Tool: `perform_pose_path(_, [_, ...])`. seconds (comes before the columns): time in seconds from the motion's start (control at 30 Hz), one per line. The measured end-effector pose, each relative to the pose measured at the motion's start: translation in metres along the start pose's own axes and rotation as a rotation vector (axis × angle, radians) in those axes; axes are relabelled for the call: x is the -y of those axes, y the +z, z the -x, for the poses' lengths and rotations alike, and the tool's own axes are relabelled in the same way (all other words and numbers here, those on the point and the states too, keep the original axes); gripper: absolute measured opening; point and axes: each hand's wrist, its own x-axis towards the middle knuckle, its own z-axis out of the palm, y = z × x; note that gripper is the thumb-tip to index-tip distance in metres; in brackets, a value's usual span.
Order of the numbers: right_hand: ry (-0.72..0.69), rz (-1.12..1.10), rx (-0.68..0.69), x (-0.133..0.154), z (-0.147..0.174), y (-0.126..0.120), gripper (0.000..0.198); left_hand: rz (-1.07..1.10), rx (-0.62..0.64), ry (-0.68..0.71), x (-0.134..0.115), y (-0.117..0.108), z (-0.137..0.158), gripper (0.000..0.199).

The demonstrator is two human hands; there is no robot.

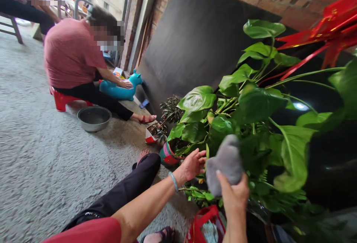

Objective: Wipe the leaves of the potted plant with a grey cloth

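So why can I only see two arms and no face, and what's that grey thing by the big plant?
The camera sits on a person's head, looking down, so you see only their own arms. The right hand holds a grey cloth up by the big green leaves of a potted plant. The left hand, with a bracelet on its wrist, reaches in among the lower leaves. Another person in a red shirt sits further back on a small red stool, touching a blue toy animal, with a metal bowl on the floor.
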Motion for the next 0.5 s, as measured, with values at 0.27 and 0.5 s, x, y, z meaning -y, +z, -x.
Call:
perform_pose_path(0.27, [0.111, -0.107, -0.053, -0.026, 0.034, -0.061, 0.077, -0.02, -0.008, 0.017, 0.006, -0.005, -0.002, 0.038])
perform_pose_path(0.5, [0.021, 0.045, 0.077, -0.012, 0.005, -0.013, 0.092, -0.023, 0.083, -0.032, 0.006, -0.003, 0.004, 0.047])
